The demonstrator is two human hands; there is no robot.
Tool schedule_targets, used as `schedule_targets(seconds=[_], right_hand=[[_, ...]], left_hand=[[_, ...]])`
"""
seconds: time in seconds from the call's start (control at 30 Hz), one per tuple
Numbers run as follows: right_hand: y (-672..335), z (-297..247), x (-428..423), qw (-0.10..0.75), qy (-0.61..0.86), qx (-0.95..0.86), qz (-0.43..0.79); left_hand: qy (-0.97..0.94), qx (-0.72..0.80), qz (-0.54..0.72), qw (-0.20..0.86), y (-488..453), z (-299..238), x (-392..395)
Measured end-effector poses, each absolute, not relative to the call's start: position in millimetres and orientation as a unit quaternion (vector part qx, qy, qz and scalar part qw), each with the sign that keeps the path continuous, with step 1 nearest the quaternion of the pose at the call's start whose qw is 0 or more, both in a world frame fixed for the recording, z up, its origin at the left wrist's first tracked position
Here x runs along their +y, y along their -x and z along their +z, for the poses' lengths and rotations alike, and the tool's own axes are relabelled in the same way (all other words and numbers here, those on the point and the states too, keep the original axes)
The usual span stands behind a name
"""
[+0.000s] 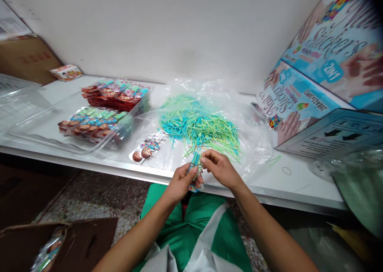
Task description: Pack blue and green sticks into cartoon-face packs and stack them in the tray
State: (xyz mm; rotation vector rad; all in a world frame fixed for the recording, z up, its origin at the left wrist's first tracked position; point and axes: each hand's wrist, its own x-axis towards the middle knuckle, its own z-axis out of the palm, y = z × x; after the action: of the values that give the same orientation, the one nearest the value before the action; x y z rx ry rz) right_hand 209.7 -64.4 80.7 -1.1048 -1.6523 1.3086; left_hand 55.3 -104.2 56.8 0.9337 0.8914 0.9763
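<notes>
My left hand (181,182) is closed around a small clear packet (195,186) with a bundle of blue and green sticks (195,160) poking out of its top. My right hand (220,166) pinches the top of that bundle from the right. Both hands hover over the front edge of the white table (299,184). Just behind them a large heap of loose blue and green sticks (199,124) lies on a clear plastic sheet (251,144). A filled packet with cartoon faces (145,148) lies left of the heap.
A clear tray (36,134) at the left holds two rows of filled packets (92,122). Blue printed cartons (302,100) stand at the right, with a rubber band (286,170) in front. A brown box (26,58) is at far left, and cardboard (60,240) lies on the floor.
</notes>
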Motion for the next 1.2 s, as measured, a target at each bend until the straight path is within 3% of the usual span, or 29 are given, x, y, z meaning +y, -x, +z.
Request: schedule_targets(seconds=[0.53,1.2], right_hand=[[-205.2,83.2,-67.3,0.388,0.431,-0.614,0.535],[-203.6,83.1,-74.5,0.392,0.463,-0.643,0.468]], left_hand=[[-0.409,0.383,0.408,0.721,-54.2,58.1,-107.4],[-0.417,0.361,0.415,0.724,-55.0,57.5,-107.9]])
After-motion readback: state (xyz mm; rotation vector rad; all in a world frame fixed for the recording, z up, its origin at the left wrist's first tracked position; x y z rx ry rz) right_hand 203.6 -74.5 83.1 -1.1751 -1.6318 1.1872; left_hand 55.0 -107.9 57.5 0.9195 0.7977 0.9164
